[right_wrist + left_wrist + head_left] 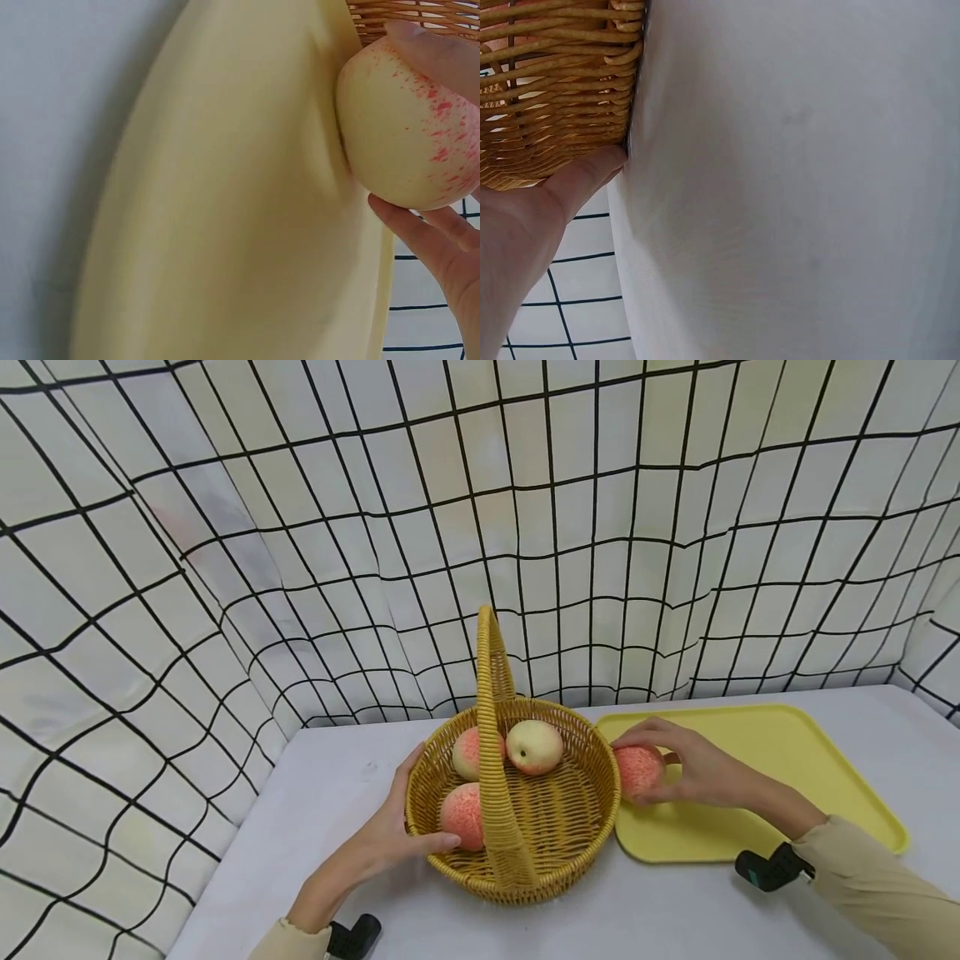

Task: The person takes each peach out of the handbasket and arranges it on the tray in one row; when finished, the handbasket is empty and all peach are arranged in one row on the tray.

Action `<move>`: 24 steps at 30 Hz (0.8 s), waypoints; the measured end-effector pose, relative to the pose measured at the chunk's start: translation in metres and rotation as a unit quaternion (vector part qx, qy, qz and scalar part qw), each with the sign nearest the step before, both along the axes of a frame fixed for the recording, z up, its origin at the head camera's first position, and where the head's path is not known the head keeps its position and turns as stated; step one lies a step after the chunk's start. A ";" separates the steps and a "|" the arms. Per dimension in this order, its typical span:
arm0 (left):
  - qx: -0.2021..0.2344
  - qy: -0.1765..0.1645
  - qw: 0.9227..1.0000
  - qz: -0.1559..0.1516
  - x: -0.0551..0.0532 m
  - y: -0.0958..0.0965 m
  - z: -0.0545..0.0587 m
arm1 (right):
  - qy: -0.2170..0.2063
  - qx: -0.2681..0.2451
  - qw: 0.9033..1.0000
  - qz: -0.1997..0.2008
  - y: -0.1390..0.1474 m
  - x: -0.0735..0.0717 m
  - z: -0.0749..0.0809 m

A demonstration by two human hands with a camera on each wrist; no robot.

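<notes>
A round wicker basket [566,835] with a tall arched handle stands on the white table. Inside it lie three peaches: a pale one [535,747] at the back, a pink-and-cream one [467,753] partly behind the handle, and a pink one [462,816] at the left front. My left hand [386,835] grips the basket's left side, thumb over the rim and fingers along the outer wall. Between thumb and fingers, my right hand [686,766] holds another peach [409,127], pink and cream, just outside the basket's right side, over the yellow tray's left end.
The yellow tray [795,777] lies on the table right of the basket, close against it. White cloth with a black net [585,527] rises behind the table and along its left side. White tabletop [300,793] shows left of the basket.
</notes>
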State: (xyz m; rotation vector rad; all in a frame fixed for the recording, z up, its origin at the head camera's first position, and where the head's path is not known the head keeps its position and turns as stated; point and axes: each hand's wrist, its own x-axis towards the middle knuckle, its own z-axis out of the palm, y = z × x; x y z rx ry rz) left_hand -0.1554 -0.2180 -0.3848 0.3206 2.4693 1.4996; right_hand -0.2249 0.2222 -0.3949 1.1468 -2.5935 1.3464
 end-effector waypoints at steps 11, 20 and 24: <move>0.002 0.006 1.000 -0.012 -0.001 -0.002 -0.001 | -0.035 -0.012 0.999 -0.016 -0.005 0.003 -0.001; 0.006 0.010 1.000 -0.011 -0.001 -0.005 0.002 | -0.043 -0.016 0.999 -0.018 -0.005 -0.002 -0.006; 0.007 0.009 1.000 -0.011 -0.002 -0.001 -0.001 | -0.043 -0.002 0.999 -0.021 -0.001 -0.001 -0.005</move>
